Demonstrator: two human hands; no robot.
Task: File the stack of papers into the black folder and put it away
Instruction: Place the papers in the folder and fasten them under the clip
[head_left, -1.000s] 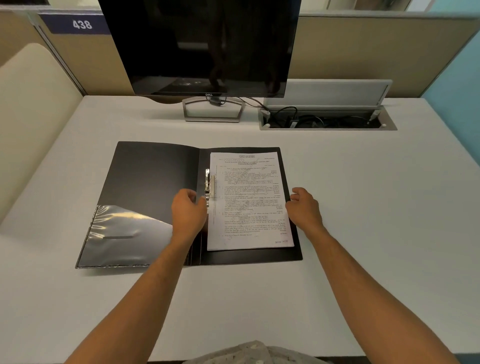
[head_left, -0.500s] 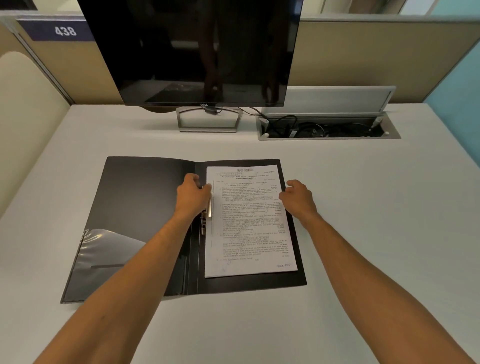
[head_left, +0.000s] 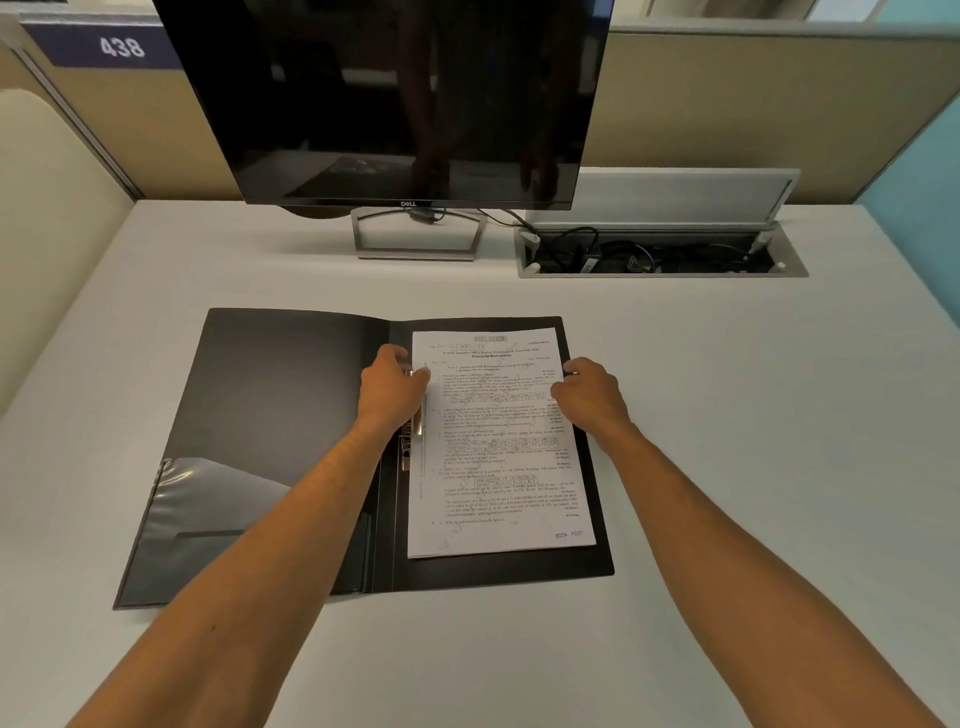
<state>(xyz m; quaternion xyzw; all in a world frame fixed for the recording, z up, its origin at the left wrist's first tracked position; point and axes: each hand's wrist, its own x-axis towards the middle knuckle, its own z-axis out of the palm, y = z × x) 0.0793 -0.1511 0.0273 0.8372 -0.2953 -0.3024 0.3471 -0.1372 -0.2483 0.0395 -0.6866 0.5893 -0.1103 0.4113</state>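
Worktop (head_left: 727, 415): open folder (head_left: 291, 415), papers (head_left: 498, 457) inside. Left hand (head_left: 395, 395) grip curls on clip (head_left: 413, 431); right hand (head_left: 589, 395) pinches papers' edge. Square edges before clamping.

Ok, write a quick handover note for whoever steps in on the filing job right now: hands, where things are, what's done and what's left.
Left hand: fingers curled at the metal clip beside the folder's spine, at the papers' left edge; whether the clip is locked cannot be told.
Right hand: fingers curled at the papers' right edge, steadying them.
Stack of papers: lying flat on the right half of the black folder, which lies open on the desk in front of the monitor.
Done: folder opened, papers placed inside.
Left: confirm the clip holds the papers, close the cover, put the folder away.
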